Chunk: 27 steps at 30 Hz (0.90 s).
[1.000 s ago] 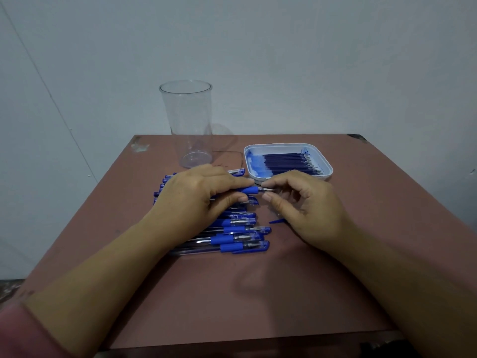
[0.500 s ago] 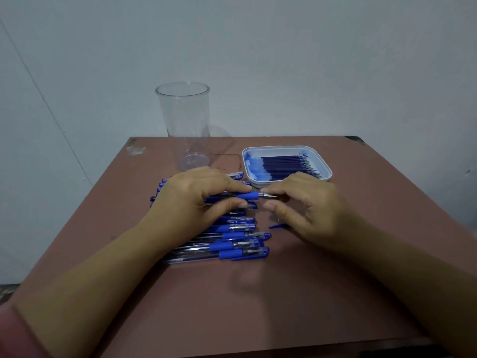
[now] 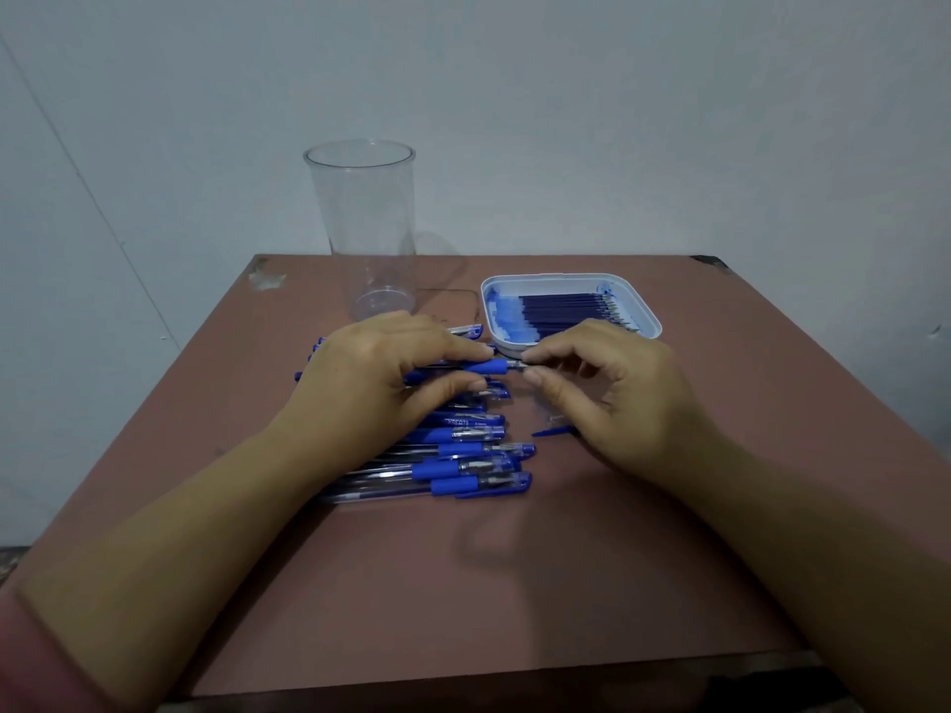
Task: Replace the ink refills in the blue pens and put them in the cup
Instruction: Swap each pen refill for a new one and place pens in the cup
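Blue pen (image 3: pixel 486 366) is mid-frame, right over the pile of pens (image 3: pixel 463 458). Left hand (image 3: pixel 381 383) has fingers and thumb curled round the barrel. Right hand (image 3: pixel 607 388) pinches the metal tip end, looks like thumb and forefinger but it's kinda blurry. Clear cup (image 3: pixel 363 234) stands upright, upper left on the brown table (image 3: pixel 514 584), with the white tray (image 3: pixel 556 276) of refills (image 3: pixel 566 313) to its right. Small blue piece (image 3: pixel 550 431) lies beside the right hand.

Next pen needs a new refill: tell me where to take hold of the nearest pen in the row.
Take the nearest pen by its clear barrel, left of the blue sleeve, from above and the near side: it lies flat, bare table in front, another pen close behind.
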Each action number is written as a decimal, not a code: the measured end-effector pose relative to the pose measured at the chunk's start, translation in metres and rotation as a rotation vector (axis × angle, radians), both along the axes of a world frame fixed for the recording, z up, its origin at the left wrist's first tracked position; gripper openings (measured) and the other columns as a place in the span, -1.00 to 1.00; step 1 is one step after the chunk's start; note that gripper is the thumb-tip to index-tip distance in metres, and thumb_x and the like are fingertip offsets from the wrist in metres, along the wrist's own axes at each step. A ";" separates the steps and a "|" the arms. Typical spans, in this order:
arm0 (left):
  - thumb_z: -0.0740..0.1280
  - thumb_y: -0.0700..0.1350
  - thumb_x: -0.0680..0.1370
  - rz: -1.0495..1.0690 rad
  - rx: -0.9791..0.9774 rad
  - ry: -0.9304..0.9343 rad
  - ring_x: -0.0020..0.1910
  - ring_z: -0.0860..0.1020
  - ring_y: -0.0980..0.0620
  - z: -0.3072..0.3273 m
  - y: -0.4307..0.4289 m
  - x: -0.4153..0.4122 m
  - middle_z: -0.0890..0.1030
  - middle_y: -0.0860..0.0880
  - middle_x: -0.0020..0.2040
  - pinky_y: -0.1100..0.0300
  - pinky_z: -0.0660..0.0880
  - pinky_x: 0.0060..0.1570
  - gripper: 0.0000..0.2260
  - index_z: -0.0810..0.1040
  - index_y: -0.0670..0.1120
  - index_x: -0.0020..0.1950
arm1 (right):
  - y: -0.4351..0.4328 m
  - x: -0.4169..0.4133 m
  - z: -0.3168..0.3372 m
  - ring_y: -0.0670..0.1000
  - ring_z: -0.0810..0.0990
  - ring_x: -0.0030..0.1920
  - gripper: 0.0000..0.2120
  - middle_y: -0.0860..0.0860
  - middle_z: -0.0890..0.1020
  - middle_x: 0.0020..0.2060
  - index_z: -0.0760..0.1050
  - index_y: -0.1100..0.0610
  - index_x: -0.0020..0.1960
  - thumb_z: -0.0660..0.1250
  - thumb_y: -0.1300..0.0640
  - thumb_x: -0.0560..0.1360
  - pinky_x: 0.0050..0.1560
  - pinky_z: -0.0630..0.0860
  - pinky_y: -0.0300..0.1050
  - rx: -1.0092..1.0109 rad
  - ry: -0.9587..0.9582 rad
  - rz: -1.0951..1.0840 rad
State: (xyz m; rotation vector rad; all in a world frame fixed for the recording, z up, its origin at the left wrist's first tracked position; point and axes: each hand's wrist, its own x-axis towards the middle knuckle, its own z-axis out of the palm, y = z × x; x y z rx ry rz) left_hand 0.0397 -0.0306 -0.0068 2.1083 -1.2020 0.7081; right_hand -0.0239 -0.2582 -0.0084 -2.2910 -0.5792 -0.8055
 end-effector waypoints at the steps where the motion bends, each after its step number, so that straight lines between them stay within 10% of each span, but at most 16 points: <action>1: 0.36 0.12 0.52 -0.001 -0.004 0.004 -0.16 0.60 0.12 0.000 0.000 0.000 0.66 0.12 -0.10 0.11 0.57 -0.13 -0.74 0.69 0.03 0.10 | 0.000 -0.001 0.000 -0.16 0.55 -0.14 -0.87 -0.07 0.63 -0.18 0.61 0.12 0.02 0.44 0.15 0.47 -0.09 0.38 -0.44 0.003 0.003 0.002; 27: 0.37 0.10 0.51 0.001 0.004 0.003 -0.16 0.61 0.09 -0.001 -0.001 0.000 0.68 0.09 -0.10 0.05 0.58 -0.14 -0.74 0.69 0.02 0.11 | 0.003 0.000 0.000 -0.13 0.61 -0.15 -0.85 -0.18 0.63 -0.16 0.63 0.06 0.05 0.37 0.06 0.53 -0.16 0.52 -0.24 0.043 0.103 0.011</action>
